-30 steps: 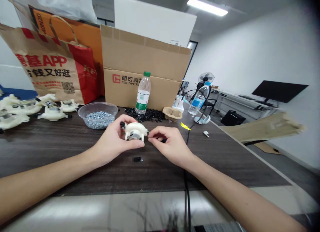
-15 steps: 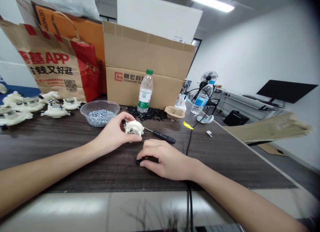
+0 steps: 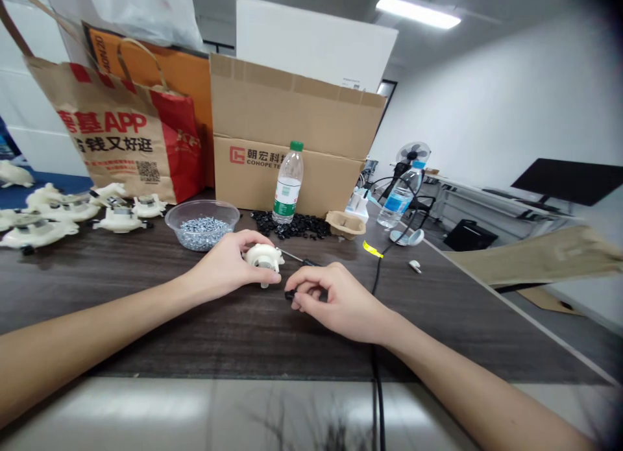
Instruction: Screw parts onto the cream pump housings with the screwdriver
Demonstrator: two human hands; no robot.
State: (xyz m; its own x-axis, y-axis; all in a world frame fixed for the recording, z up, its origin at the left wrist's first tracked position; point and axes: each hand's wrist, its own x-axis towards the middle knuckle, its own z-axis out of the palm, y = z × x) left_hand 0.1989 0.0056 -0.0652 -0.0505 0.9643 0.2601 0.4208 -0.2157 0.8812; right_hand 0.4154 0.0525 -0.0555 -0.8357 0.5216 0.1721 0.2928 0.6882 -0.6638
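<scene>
My left hand (image 3: pixel 226 267) is closed round a small cream plastic housing (image 3: pixel 263 257) with a metal part underneath, held just above the dark wooden table (image 3: pixel 146 295). My right hand (image 3: pixel 335 298) sits close to its right, fingers pinched on a small black part (image 3: pixel 291 295) at the fingertips. A screwdriver (image 3: pixel 298 259) with a black handle lies on the table just behind both hands, its shaft pointing toward the housing.
A clear bowl of silver screws (image 3: pixel 202 225) stands behind my left hand. Several cream housings (image 3: pixel 73 212) lie at far left. A water bottle (image 3: pixel 287 182), black parts pile (image 3: pixel 292 225), cardboard box (image 3: pixel 287 139), paper bags (image 3: pixel 117 133) and a black cable (image 3: pixel 377 269) line the back and right.
My right hand let go of the screwdriver, dropped to the table over a small black part, and now lifts it pinched beside the housing. My left hand lowered the housing slightly.
</scene>
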